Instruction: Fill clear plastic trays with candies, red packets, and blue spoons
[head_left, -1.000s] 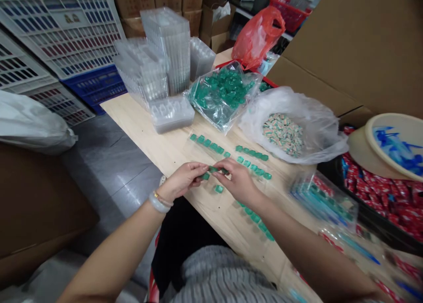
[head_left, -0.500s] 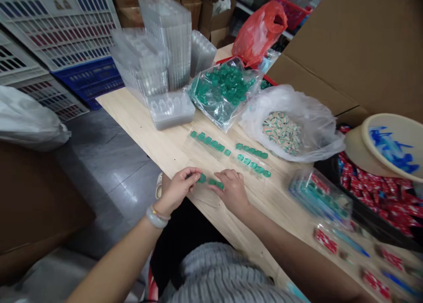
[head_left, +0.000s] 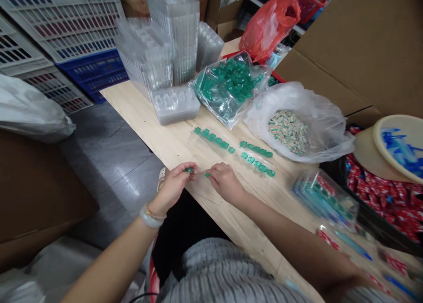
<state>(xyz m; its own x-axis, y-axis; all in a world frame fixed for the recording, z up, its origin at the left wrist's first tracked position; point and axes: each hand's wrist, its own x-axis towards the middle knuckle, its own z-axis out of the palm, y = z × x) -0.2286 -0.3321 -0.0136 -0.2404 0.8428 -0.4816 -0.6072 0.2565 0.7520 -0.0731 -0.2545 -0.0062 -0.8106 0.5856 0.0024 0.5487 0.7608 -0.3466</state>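
At the table's near edge my left hand [head_left: 175,184] is closed, thumb and fingers pinching a small green plastic piece [head_left: 189,170]. A short gap to its right, my right hand [head_left: 228,184] is closed too; a bit of green [head_left: 207,175] shows at its fingertips, mostly covered by them. Clear plastic seems to lie beneath the hands, though its outline is faint. Just beyond, a row of green pieces [head_left: 214,140] sits in a clear tray. Two more rows of green pieces [head_left: 256,149] lie farther right, running nearly parallel.
Stacked clear blister trays [head_left: 175,104] stand at the back left. Behind the rows are a clear bag of green pieces [head_left: 231,82] and a white bag [head_left: 320,117] of small striped pieces. Filled packs [head_left: 325,199] and a cream tub [head_left: 370,140] are at right.
Both hands have drawn in slightly towards the table edge. Fingers now cover more of the green pieces, and fewer show between the hands. The whole view has shifted a little.
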